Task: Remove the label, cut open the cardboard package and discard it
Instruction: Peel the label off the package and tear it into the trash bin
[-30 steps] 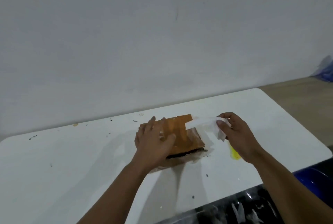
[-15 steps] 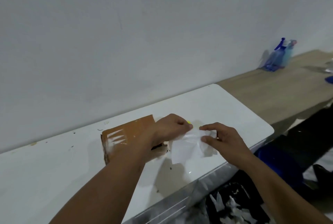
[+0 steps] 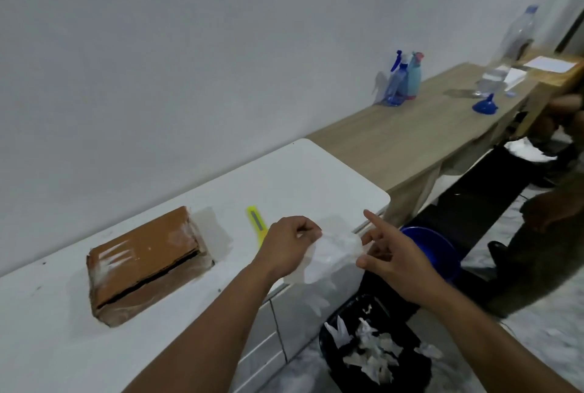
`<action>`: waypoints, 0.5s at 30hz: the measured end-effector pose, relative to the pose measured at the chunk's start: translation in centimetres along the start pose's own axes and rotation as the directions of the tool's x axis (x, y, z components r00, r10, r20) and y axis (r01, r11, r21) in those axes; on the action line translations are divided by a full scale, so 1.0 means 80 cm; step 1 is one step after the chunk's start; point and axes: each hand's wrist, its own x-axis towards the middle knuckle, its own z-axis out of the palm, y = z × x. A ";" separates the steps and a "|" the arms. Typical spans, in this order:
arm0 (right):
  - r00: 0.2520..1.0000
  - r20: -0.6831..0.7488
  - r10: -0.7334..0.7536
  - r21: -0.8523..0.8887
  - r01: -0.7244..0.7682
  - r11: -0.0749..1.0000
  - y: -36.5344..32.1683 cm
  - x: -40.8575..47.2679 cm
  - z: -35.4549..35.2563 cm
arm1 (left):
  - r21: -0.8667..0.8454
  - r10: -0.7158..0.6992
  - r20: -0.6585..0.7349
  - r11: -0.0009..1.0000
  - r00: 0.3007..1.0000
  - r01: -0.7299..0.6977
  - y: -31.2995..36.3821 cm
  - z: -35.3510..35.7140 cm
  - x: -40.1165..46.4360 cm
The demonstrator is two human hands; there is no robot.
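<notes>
Fingers of both hands grasp the peeled label past the counter edge, above the bin.

Head view: fingers (image 3: 311,231) of the left hand (image 3: 289,245) are curled and pinch the left end of the label (image 3: 335,250); the right hand (image 3: 396,261) pinches the right end between thumb and lower fingers, index finger extended. The label, crumpled and translucent, hangs between the hands with its long axis left to right, off the counter (image 3: 316,177). The black bin (image 3: 376,358), holding white scraps, lies directly below and slightly toward the person; judged next move is a downward drop, the right hand being nearer. The cardboard package (image 3: 143,261) rests uncut on the counter, well left of the hands. The yellow cutter (image 3: 256,222) lies between package and left hand, long axis pointing away from the person.
</notes>
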 end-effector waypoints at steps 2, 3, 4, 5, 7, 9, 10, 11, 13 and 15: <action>0.999 -0.034 -0.006 0.019 0.007 1.000 0.016 -0.008 -0.018 | 0.017 0.012 0.013 1.000 1.000 -0.012 0.005 0.020 0.000; 0.998 -0.060 -0.014 0.008 0.015 1.000 0.021 -0.011 -0.025 | 0.030 0.022 0.028 0.999 0.999 -0.023 0.007 0.031 -0.002; 0.996 -0.087 -0.025 -0.021 0.023 1.000 0.024 -0.013 -0.030 | 0.040 0.031 0.040 0.999 0.999 -0.032 0.010 0.042 -0.003; 0.994 -0.105 -0.039 -0.059 0.033 0.998 0.028 -0.013 -0.033 | 0.043 0.035 0.053 0.998 0.998 -0.037 0.014 0.052 -0.004; 0.995 -0.094 -0.039 -0.128 0.026 0.991 0.031 -0.015 -0.034 | 0.053 0.051 0.079 0.997 0.996 -0.056 0.023 0.073 -0.008; 0.998 -0.067 -0.003 -0.161 -0.008 0.987 0.040 -0.016 -0.035 | 0.088 0.095 0.106 0.991 0.990 -0.104 0.031 0.092 -0.011; 0.998 -0.061 0.016 -0.170 -0.027 0.985 0.043 -0.017 -0.035 | 0.106 0.113 0.116 0.986 0.987 -0.125 0.034 0.100 -0.012; 0.998 -0.055 0.034 -0.170 -0.043 0.984 0.048 -0.019 -0.036 | 0.119 0.123 0.126 0.983 0.984 -0.138 0.036 0.106 -0.012; 0.998 -0.026 0.064 -0.162 -0.067 0.985 0.054 -0.021 -0.041 | 0.134 0.131 0.137 0.980 0.982 -0.150 0.039 0.114 -0.012; 0.997 0.005 0.075 -0.194 -0.073 0.978 0.058 -0.024 -0.048 | 0.148 0.130 0.148 0.977 0.980 -0.152 0.041 0.122 -0.010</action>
